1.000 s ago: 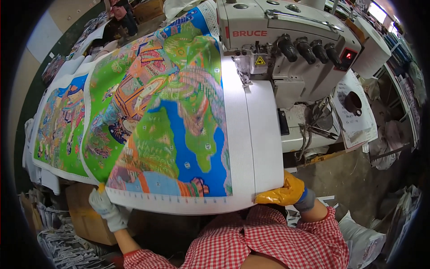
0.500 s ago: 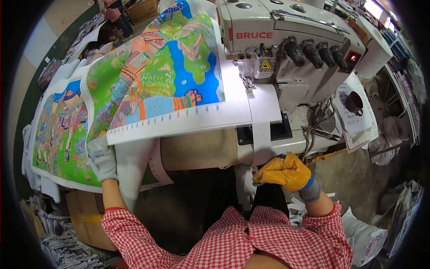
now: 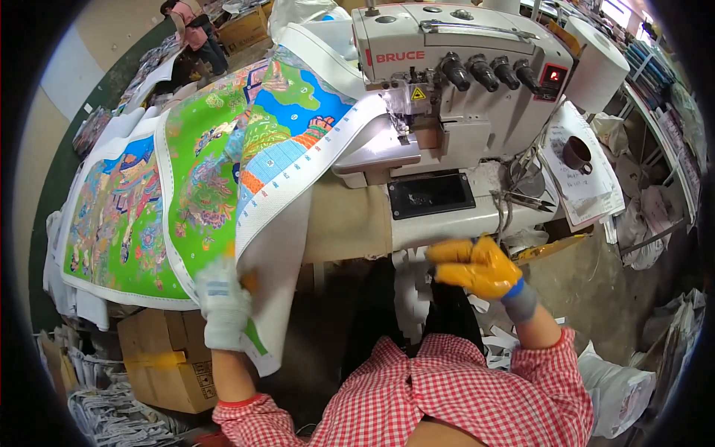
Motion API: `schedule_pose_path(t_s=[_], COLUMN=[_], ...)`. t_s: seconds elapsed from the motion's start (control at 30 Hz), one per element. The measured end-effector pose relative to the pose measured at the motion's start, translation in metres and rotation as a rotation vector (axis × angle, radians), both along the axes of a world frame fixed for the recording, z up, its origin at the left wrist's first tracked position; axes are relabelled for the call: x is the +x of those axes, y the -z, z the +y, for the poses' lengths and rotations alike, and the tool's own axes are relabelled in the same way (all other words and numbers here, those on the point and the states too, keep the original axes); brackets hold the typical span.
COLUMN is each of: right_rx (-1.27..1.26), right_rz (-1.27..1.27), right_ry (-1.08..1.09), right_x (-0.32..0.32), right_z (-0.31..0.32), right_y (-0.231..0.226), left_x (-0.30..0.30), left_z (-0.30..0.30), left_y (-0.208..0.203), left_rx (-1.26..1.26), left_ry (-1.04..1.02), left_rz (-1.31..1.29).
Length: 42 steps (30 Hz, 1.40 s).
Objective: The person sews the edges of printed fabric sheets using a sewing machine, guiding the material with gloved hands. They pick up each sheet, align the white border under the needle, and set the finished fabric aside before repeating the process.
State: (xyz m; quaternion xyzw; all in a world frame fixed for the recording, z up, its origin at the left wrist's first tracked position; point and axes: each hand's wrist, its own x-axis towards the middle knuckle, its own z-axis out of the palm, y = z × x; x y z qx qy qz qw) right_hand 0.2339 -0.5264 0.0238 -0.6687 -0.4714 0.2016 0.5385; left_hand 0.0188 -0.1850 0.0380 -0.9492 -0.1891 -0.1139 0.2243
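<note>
On the left, my left hand (image 3: pixel 223 302), in a whitish glove with orange on the finger side, grips the white border of a colourful printed cross-stitch canvas (image 3: pixel 279 160). The canvas curves up from my hand, and its white border reaches the left side of the overlock sewing machine (image 3: pixel 469 74). Part of it hangs below my hand. My right hand (image 3: pixel 477 272), in a yellow-coated glove, is held in front of the machine table with its fingers bent and apart, and nothing shows between them. White strips (image 3: pixel 411 294) hang beneath the table edge, beside that hand.
More printed canvas (image 3: pixel 119 216) spreads over the left side. A cardboard box (image 3: pixel 167 365) stands below it. To the right are a brown cup (image 3: pixel 576 155) on papers, tweezers (image 3: pixel 530 200) and a large white thread cone (image 3: pixel 598 63). Another person (image 3: pixel 195 33) bends over at the back left.
The canvas has come away from the needle area, folding up and leftward, baring the machine's plate. My left hand moved right and nearer to me. The white strip in front of my right hand has dropped.
</note>
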Motion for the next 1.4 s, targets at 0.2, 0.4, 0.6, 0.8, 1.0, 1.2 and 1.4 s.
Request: schedule_pose_path(t_s=[0.2, 0.4, 0.6, 0.8, 1.0, 1.2, 1.4], right_rx=[0.103, 0.055, -0.248, 0.066, 0.109, -0.099, -0.191], right_rz=[-0.636, -0.786, -0.568, -0.854, -0.703, -0.665, -0.642], right_ry=[0.412, 0.444, 0.538, 0.538, 0.536, 0.503, 0.559], right_x=[0.052, 0.052, 0.056, 0.061, 0.048, 0.049, 0.047], right_z=[0.043, 0.062, 0.060, 0.064, 0.068, 0.079, 0.069], right_y=[0.009, 0.029, 0.054, 0.043, 0.015, 0.025, 0.021], left_x=[0.096, 0.180, 0.205, 0.268, 0.289, 0.129, 0.042], left_z=[-0.131, -0.097, -0.052, -0.074, -0.041, -0.034, -0.097], left_y=[-0.074, -0.036, -0.044, -0.100, -0.100, -0.007, 0.033], left_rx=[-0.148, -0.355, -0.005, -0.016, -0.134, -0.646, -0.436], left_ry=[0.436, 0.533, 0.555, 0.312, 0.272, 0.164, 0.046], left_rz=[-0.568, -0.468, -0.320, -0.159, -0.175, -0.825, -0.320])
